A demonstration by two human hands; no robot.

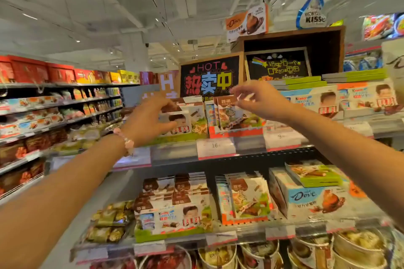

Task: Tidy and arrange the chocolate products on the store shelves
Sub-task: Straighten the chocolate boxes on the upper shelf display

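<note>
— Fingers of the left hand (150, 116) curl round a white chocolate box (175, 121) on the top shelf (175, 153).
— And the right hand (258, 100)?
— Raised just beside, pinching a small white pack (247, 96) above the upright boxes (229, 116). Chalkboard sign (209, 76) behind, white ceiling overhead.

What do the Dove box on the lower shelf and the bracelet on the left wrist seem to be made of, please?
Dove box: probably printed cardboard, with flat faces, crisp folded edges and a slight sheen. Bracelet: rounded pink beads, glossy and somewhat translucent, so glass, stone or plastic; I cannot tell which.
</note>
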